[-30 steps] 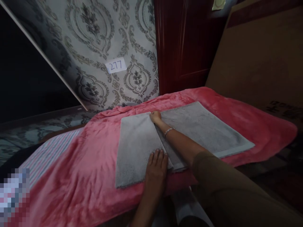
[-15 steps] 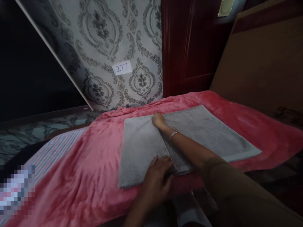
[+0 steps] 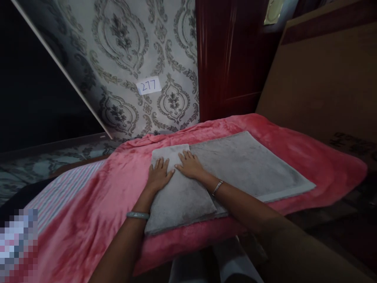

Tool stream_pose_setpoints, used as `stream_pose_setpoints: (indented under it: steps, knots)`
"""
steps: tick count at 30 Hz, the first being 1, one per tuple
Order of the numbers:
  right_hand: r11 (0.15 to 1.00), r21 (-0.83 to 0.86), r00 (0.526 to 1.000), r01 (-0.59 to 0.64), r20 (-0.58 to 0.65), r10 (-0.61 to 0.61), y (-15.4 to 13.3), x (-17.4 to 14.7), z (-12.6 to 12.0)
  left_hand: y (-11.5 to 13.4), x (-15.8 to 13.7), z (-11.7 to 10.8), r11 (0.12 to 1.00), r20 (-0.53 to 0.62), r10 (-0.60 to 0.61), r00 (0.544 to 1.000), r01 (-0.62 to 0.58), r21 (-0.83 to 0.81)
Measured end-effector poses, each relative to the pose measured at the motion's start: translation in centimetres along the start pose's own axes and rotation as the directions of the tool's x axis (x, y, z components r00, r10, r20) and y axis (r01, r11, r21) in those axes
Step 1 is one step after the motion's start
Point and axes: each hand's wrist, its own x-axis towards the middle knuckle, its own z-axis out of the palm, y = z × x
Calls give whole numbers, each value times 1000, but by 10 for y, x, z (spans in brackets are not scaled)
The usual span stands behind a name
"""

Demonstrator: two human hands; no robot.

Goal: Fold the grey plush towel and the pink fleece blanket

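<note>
A grey plush cloth (image 3: 250,165) lies flat, its left part folded over into a double layer whose edge runs down the middle. My left hand (image 3: 159,173) rests palm down on the folded part near its left edge, fingers spread. Just to the right, my right hand (image 3: 190,164) also lies flat with fingers apart, across the upper end of the fold's edge. Both palms press on the cloth without gripping it. The left wrist carries a pale bangle, the right a thin silver one.
Under the cloth spreads a pink fleece blanket (image 3: 123,188), with a striped fabric (image 3: 66,190) at its left. Behind stand a patterned wall with a paper marked 277 (image 3: 149,85) and a dark red door (image 3: 226,59). A large cardboard box (image 3: 324,78) leans at the right.
My left hand has moved up from the fold's near corner onto the folded part. My right hand has gone from holding the fold's far edge to lying spread on the cloth.
</note>
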Motion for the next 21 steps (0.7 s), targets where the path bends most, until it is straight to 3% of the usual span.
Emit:
stream_pose_setpoints:
  steps: [5, 8, 10, 15, 18, 21]
  knots:
    - [1000, 16, 998, -24, 65, 23, -2, 1, -11, 0, -2, -5, 1000, 6, 1, 1000, -1, 21]
    - [998, 45, 990, -43, 140, 36, -4, -15, -22, 1, -2, -9, 999, 1, -2, 1000, 2, 33]
    - [998, 67, 987, -9, 163, -2, -6, -39, -27, 2, -3, -10, 999, 2, -4, 1000, 4, 34]
    - [971, 78, 960, 225, 153, -235, -4, -124, -23, 4, -4, -9, 1000, 2, 0, 1000, 0, 19]
    - [972, 74, 967, 225, 108, -232, 2, -159, -16, 2, -2, -8, 999, 5, -1, 1000, 1, 34]
    - [976, 84, 977, 199, 61, -205, 6, -173, -13, 1, 4, -17, 999, 56, -7, 998, 4, 51]
